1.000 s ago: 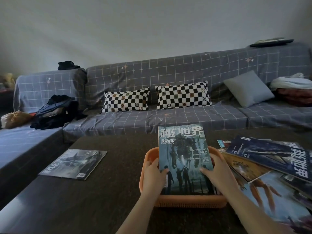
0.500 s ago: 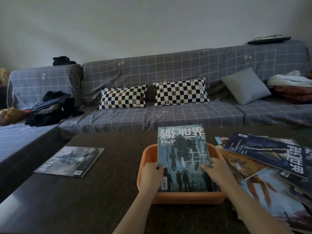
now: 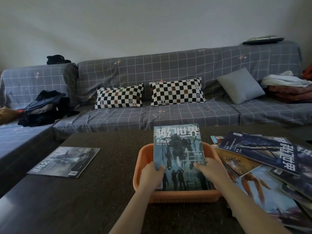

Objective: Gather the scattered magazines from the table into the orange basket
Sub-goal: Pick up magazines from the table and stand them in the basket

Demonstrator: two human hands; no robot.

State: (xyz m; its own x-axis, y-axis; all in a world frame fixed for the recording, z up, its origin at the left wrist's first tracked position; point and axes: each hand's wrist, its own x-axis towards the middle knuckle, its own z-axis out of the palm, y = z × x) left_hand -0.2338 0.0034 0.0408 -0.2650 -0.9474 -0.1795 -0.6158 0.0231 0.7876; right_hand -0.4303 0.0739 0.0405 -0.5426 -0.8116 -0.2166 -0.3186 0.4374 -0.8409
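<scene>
Teal robot-cover magazine (image 3: 177,149) tilted in orange basket (image 3: 143,159), mid-table near front edge; one magazine (image 3: 65,162) flat toward left edge; overlapping magazine pile (image 3: 263,164) at right edge.

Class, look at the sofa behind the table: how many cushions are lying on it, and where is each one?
3. One checkered cushion left of centre, a second checkered cushion beside it at centre, and a plain grey cushion leaning further right. Others could be hidden under the clothes piles.
</scene>
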